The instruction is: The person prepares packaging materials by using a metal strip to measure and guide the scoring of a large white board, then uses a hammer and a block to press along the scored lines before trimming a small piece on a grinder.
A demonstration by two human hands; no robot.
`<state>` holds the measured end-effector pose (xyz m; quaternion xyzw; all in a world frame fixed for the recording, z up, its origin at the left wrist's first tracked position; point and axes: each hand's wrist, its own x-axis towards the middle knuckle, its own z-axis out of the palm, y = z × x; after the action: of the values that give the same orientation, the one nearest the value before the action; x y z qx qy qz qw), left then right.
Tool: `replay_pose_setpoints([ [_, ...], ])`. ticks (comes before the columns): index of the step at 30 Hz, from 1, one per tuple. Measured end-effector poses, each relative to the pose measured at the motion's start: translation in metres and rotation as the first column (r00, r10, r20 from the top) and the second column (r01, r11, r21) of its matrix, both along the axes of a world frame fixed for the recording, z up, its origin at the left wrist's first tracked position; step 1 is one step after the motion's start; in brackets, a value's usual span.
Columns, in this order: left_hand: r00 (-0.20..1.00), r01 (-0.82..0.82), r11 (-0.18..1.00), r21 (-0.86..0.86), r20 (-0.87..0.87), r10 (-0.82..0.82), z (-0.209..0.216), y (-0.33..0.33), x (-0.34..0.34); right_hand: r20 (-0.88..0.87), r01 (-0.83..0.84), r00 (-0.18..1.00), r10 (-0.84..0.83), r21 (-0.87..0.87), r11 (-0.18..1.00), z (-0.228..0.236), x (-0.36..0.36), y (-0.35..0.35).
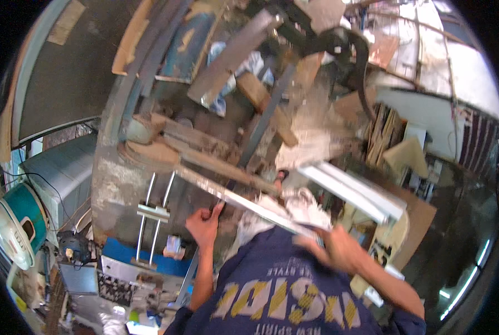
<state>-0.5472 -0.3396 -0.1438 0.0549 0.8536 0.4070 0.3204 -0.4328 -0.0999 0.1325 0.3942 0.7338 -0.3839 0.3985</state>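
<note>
I am standing in a crowded workshop, daylight pouring in at the upper right over a pale wall [428, 109]. A teal fan [18, 223] is sitting at my left beside a grey cabinet [65, 173]. Timber offcuts [386, 131] are leaning by a cardboard sheet [419, 218], and dust is coating the concrete floor [115, 190].

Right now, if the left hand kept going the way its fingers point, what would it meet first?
The left hand points up toward the long pale metal strip, and its fingertips look already at that strip's edge. Depth is unclear, so contact is uncertain.

Navy blue short-sleeved T-shirt [283, 285], yellow striped block lettering and small white print across chest; forearms bare.
</note>
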Motion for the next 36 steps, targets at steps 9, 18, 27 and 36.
replay_pose_setpoints([
  [9,0.999,0.018,0.999,-0.035,-0.035,-0.019,0.024,0.0,0.0,-0.372,-0.017,0.923,0.095,0.205,0.979,-0.137,0.077,-0.02],
  [18,0.92,-0.17,0.962,-0.214,-0.383,0.078,0.035,-0.04,0.07,-0.594,0.577,0.647,-0.479,-0.029,0.816,-0.169,0.013,0.09],
  [27,0.831,-0.331,0.941,-0.073,-0.496,0.254,0.019,-0.056,0.079,-0.531,0.668,0.256,-0.808,-0.507,0.545,-0.273,-0.048,0.129],
  [36,0.804,-0.368,0.917,-0.154,-0.548,0.23,0.052,-0.051,-0.002,-0.713,0.556,0.293,-0.637,-0.415,0.721,-0.3,-0.17,0.153],
])
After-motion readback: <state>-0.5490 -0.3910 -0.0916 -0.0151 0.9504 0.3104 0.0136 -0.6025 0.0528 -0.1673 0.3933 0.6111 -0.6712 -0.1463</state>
